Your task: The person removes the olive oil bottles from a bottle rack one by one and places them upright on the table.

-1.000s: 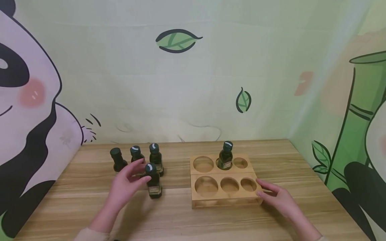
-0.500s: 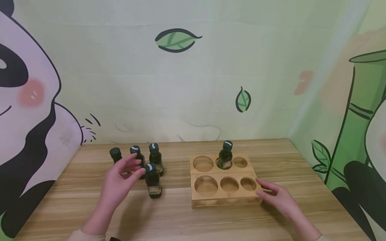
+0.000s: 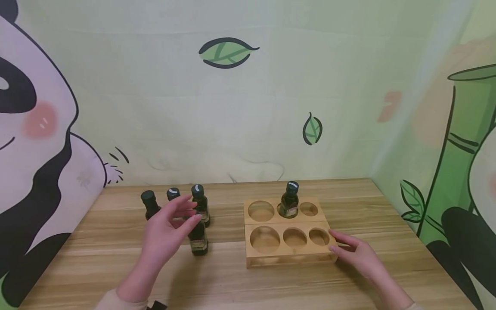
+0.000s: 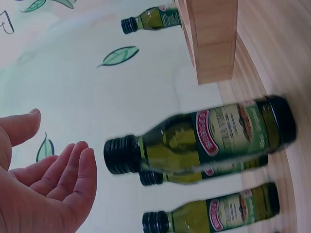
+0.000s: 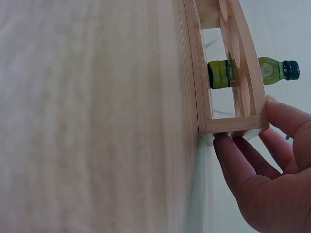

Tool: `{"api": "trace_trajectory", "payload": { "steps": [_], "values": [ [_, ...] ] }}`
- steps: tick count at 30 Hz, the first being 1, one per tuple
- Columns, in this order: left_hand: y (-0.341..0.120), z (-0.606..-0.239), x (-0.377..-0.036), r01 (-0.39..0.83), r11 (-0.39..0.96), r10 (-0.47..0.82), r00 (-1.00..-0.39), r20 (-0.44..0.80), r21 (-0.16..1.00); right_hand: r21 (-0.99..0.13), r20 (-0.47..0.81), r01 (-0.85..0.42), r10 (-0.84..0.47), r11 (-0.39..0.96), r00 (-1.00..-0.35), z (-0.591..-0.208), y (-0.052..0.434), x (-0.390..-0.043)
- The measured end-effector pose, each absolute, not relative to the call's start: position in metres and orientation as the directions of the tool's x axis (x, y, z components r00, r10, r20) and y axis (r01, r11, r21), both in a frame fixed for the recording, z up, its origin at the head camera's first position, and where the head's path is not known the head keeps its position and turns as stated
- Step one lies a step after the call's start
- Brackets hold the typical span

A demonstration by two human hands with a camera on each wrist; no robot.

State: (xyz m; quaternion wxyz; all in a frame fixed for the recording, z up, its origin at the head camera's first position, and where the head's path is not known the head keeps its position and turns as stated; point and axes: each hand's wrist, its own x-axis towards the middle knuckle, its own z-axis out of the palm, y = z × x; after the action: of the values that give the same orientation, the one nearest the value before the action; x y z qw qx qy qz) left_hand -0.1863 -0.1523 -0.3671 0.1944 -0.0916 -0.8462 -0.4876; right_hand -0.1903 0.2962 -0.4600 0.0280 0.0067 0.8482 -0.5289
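My left hand (image 3: 164,232) hovers beside the cap of the front olive oil bottle (image 3: 199,243). In the left wrist view its curved fingers (image 4: 73,170) are apart from that bottle's black cap (image 4: 122,154), with nothing in the palm. The bottle stands upright on the table, its cap partly hidden by the hand in the head view. My right hand (image 3: 358,256) grips the right front end of the wooden rack (image 3: 284,223), thumb at the top edge and fingers against the end face (image 5: 233,124). Another small oil bottle (image 3: 289,204) stands in the rack's back middle hole.
Behind my left hand stand three more dark-capped bottles: one at the left (image 3: 149,200), one mostly covered by the hand (image 3: 173,192), one at the right (image 3: 200,203). The rack's other round holes hold nothing. A printed cloth wall (image 3: 248,107) closes off the table's back.
My left hand drew back left from the front bottle, then came right again to its cap. The right hand, rack and bottles stay in place.
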Motion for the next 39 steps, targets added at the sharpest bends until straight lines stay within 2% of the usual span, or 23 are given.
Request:
{"api": "trace_trajectory", "payload": {
  "steps": [10,39],
  "values": [
    [-0.129,-0.369,-0.194,0.412,0.452,0.044,-0.896,0.442,0.791,-0.899,-0.051,0.031,-0.035,0.436,-0.998,-0.460,0.297,-0.190],
    [-0.053,-0.403,-0.220,0.395,0.377,0.146,-0.918,0.368,0.838,-0.902,-0.056,0.041,-0.024,0.430,-0.998,-0.460,0.297,-0.190]
  ]
}}
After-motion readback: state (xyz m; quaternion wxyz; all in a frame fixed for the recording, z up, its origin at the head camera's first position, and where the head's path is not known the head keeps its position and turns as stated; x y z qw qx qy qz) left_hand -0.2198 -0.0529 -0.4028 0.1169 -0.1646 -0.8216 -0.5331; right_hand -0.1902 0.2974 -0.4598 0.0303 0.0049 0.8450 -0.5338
